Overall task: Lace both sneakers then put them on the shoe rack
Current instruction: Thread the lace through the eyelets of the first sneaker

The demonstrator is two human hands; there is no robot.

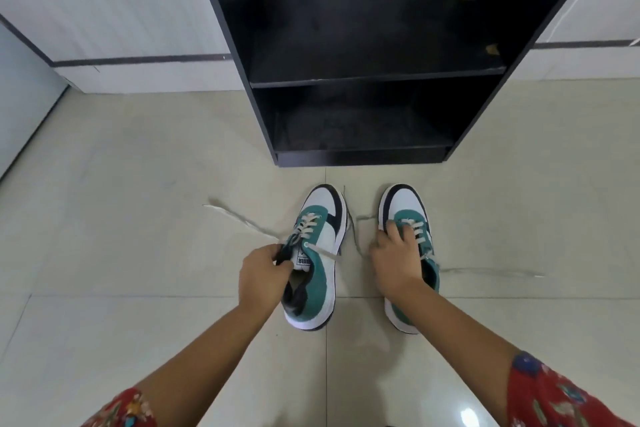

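Two white, teal and black sneakers stand side by side on the tiled floor, toes toward the black shoe rack. My left hand grips the tongue and collar of the left sneaker. On the right sneaker, my right hand lies over the lacing and collar, fingers curled on it. Both sneakers have beige laces threaded through the lower eyelets. The loose lace ends trail out over the floor, one to the right.
The rack has two dark open shelves and stands against a white wall with a dark stripe. Pale floor tiles surround the shoes. Red patterned sleeves show at the bottom corners.
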